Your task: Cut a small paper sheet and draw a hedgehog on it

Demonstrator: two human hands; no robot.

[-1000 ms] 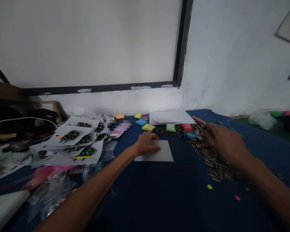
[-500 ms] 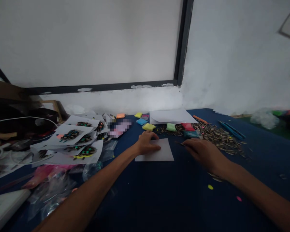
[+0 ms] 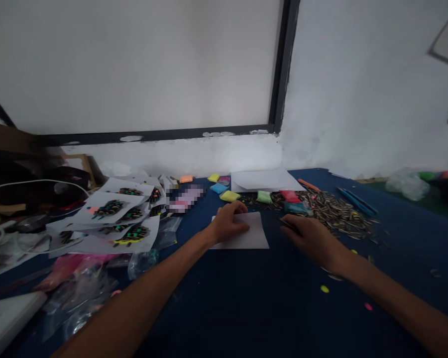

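Observation:
My left hand (image 3: pixel 229 223) rests on a small sheet of white paper (image 3: pixel 256 236), its thumb and fingers apart. Right of the sheet, just above the blue cloth, my right hand (image 3: pixel 313 241) pinches a thin dark piece that looks like a sunflower seed (image 3: pixel 289 224). Behind and beside that hand spreads a heap of striped sunflower seeds (image 3: pixel 345 216). Soft packets of yellow (image 3: pixel 230 196), blue (image 3: pixel 218 188), green (image 3: pixel 264 197) and red (image 3: pixel 289 196) lie beyond the sheet.
Stacked papers bearing seed figures (image 3: pixel 108 211) lie at left, above crumpled plastic bags (image 3: pixel 84 291). More white sheets (image 3: pixel 263 179) lie at the back. Blue tweezers (image 3: pixel 358 201) and an orange tool (image 3: pixel 309 185) flank the heap. Small yellow (image 3: pixel 324 289) and pink (image 3: pixel 368 307) bits lie in front.
My right hand has shifted slightly, and the dark piece in its fingertips has tilted. My left hand stays on the paper, which has barely moved.

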